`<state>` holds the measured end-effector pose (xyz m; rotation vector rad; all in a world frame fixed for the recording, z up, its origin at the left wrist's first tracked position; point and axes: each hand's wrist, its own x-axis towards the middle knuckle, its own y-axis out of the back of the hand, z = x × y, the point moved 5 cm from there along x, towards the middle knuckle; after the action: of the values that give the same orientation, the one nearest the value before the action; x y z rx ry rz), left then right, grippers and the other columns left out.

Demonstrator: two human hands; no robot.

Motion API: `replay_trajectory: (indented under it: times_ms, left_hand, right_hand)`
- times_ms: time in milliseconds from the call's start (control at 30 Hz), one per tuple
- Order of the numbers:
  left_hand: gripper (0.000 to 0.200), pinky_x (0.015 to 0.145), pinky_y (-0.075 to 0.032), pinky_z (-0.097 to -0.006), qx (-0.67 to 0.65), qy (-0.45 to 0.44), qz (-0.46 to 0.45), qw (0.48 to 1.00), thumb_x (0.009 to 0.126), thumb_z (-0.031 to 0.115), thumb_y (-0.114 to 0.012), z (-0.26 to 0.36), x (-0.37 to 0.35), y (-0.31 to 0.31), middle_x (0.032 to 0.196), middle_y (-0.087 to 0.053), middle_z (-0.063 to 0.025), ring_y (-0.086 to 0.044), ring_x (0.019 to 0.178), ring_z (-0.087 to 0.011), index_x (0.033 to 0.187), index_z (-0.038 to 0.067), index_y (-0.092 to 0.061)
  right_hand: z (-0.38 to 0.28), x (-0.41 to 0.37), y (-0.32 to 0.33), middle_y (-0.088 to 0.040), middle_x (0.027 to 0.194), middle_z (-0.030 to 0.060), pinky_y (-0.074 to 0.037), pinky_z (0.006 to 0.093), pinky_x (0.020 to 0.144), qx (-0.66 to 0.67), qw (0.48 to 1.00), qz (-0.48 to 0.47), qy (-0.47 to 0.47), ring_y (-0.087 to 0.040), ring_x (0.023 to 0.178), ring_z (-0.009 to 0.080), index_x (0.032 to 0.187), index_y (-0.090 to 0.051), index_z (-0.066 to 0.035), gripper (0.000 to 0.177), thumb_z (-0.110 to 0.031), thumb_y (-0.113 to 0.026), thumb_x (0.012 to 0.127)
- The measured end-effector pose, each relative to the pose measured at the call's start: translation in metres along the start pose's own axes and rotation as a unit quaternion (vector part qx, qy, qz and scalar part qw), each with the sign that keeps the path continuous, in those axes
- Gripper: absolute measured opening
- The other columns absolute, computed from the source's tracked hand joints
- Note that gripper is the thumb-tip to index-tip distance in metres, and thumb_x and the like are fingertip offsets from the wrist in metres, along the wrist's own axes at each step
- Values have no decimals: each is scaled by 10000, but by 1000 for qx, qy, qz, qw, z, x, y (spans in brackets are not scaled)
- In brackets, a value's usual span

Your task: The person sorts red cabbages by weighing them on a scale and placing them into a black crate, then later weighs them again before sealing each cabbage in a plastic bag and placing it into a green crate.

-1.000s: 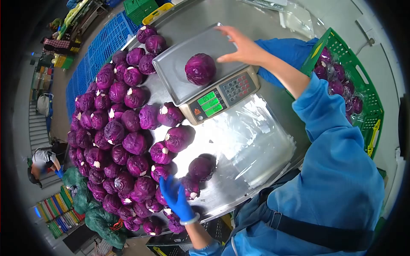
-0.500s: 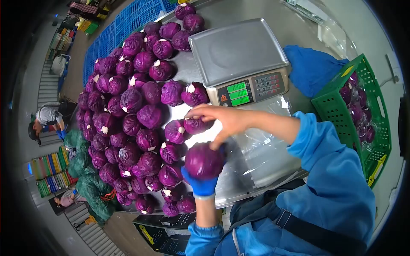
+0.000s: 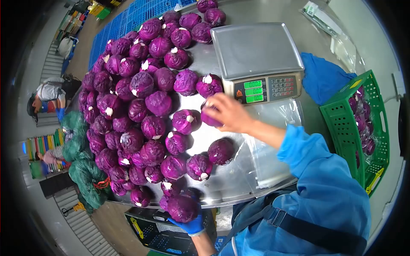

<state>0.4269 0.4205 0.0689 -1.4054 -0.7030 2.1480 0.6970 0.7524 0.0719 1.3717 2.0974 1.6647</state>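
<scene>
My left hand (image 3: 190, 225), in a blue glove, is cupped round the near side of a red cabbage (image 3: 183, 208) at the table's front edge. Part of the glove is hidden behind it. My bare right hand (image 3: 230, 112) curls its fingers over another red cabbage (image 3: 210, 116) just in front of the scale (image 3: 257, 49). Between the hands, a glossy red cabbage (image 3: 221, 151) rests on the metal table beside one with a pale stem end (image 3: 199, 167). A large heap of red cabbages (image 3: 137, 110) spreads over the left of the table.
Clear plastic bags (image 3: 270, 158) lie right of my right hand. Behind them are a blue cloth (image 3: 323, 78) and a green crate (image 3: 341, 121) holding bagged cabbages. A black crate (image 3: 160, 239) stands below the table edge. At far left, a person (image 3: 51, 98) is near rollers.
My left hand has moved from beside my right hand to the front edge, now on a different cabbage. A cabbage lies where it was. My right hand now grasps its cabbage. The view has shifted.
</scene>
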Motion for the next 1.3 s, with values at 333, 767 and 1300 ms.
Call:
replay_trajectory:
  times_ms: [333, 767, 1300]
  left_hand:
    - [868, 1064, -398, -534, 19, -62, 29, 997, 767, 695, -618, 9, -11, 24, 1396, -493, -138, -466, 1278, -352, 1419, 157, -423]
    - [733, 1144, -312, -494, 27, -104, -60, 992, 885, 547, -560, 23, -31, 21, 1458, -434, -113, -417, 1338, -291, 1451, 125, -362]
    - [764, 1163, -245, -530, -146, -146, 78, 975, 903, 682, -382, 88, -71, 84, 1510, -377, -88, -352, 1378, -312, 1479, 182, -342]
  right_hand:
    - [179, 10, 112, -423, 1379, 165, -429, 479, 1026, -56, 966, 63, -243, -447, 1240, 393, 1417, -380, -99, 1003, -351, -872, 580]
    - [236, -53, 154, -424, 1432, 184, -419, 408, 1033, 282, 816, 110, -493, -477, 1278, 277, 1479, -271, -39, 991, -442, -797, 742]
    - [-88, 19, 103, -422, 1400, 165, -313, 439, 1116, 317, 945, 59, 47, -406, 1325, 340, 1371, -400, -104, 964, -216, -893, 549]
